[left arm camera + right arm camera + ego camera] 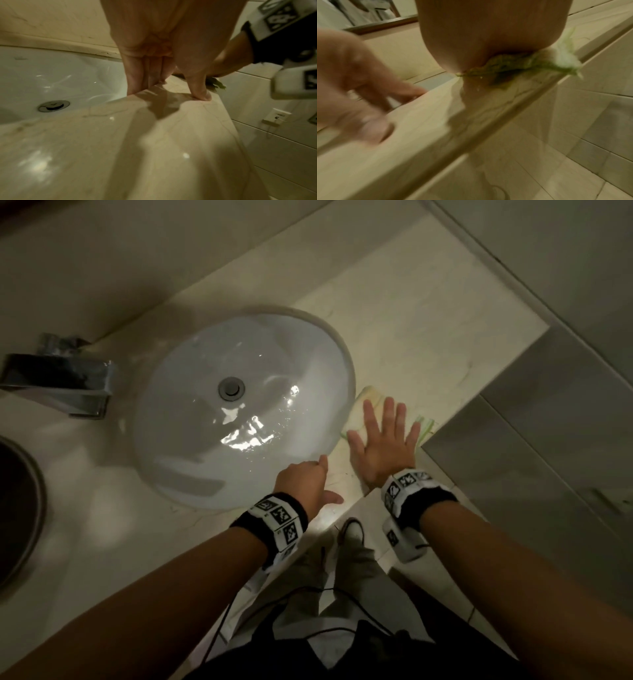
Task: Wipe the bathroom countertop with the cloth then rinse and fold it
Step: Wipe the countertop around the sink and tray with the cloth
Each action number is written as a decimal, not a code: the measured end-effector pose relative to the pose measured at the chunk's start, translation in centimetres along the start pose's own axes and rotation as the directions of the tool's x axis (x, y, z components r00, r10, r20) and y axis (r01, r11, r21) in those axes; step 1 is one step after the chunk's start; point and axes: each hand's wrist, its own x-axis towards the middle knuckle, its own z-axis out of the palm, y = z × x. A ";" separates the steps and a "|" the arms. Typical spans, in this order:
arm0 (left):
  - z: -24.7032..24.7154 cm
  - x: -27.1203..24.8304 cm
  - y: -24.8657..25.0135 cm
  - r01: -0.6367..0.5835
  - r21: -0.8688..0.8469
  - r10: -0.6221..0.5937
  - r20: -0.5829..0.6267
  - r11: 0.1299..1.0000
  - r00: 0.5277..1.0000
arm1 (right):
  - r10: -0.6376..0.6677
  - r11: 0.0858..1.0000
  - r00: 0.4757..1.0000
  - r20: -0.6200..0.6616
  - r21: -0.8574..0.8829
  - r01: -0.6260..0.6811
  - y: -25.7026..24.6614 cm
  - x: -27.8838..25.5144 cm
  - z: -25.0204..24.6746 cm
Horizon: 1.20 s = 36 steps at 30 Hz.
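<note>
A pale green and white cloth (371, 402) lies flat on the cream marble countertop (428, 330), just right of the sink (239, 405). My right hand (383, 436) lies on the cloth with fingers spread straight, pressing it down; the right wrist view shows the cloth (518, 66) squeezed under the palm near the counter's front edge. My left hand (305, 477) rests on the counter beside the basin rim, fingertips (135, 86) and thumb touching the marble (120, 135) and holding nothing.
A chrome faucet (58, 378) stands left of the white basin, whose drain (232, 388) sits at its middle with water glinting around it. A dark round rim (20, 508) shows at far left. Grey tiled wall and floor (548, 440) drop away right of the counter.
</note>
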 end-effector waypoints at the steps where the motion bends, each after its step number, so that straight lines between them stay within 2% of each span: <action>1: 0.0 -0.1 0.0 -0.001 0.005 0.001 0.001 1.000 1.000 | 0.016 1.000 1.000 -0.007 -0.004 -0.016 0.2 0.9 -0.3; 5: -0.1 -0.2 0.2 0.006 -0.002 -0.006 0.003 1.000 1.000 | 0.045 0.999 0.999 -0.022 0.012 -0.045 0.6 3.1 -1.2; 9: 0.0 -0.5 0.2 0.023 -0.049 -0.023 0.004 0.999 1.000 | 0.030 0.999 0.999 -0.012 0.021 -0.030 0.7 3.2 -1.3; 13: -0.2 -0.4 0.4 0.007 -0.126 -0.007 0.004 0.992 1.000 | -0.041 0.999 0.998 0.044 -0.028 0.042 1.4 1.7 -1.4; 19: -0.9 -0.3 1.8 0.064 -0.072 -0.061 0.050 0.995 0.997 | -0.189 0.976 0.982 0.019 -0.109 0.190 4.2 -2.5 0.3; 24: -2.2 0.7 3.9 0.050 -0.030 -0.051 -0.039 0.998 0.998 | -0.240 0.968 0.970 0.048 -0.070 0.243 5.3 -2.2 -0.5; 27: -3.3 2.2 5.4 0.032 -0.017 -0.032 -0.053 0.999 0.998 | -0.267 0.960 0.962 0.063 -0.065 0.271 6.0 -1.8 -1.0; 33: -4.0 4.8 7.8 0.025 0.022 -0.024 -0.024 0.999 0.999 | -0.187 0.979 0.980 0.072 -0.073 0.192 10.4 2.8 -3.3; 36: -3.7 5.4 8.9 0.034 0.054 -0.035 0.009 0.998 0.999 | -0.119 0.993 0.993 0.006 -0.027 0.119 13.3 6.0 -4.6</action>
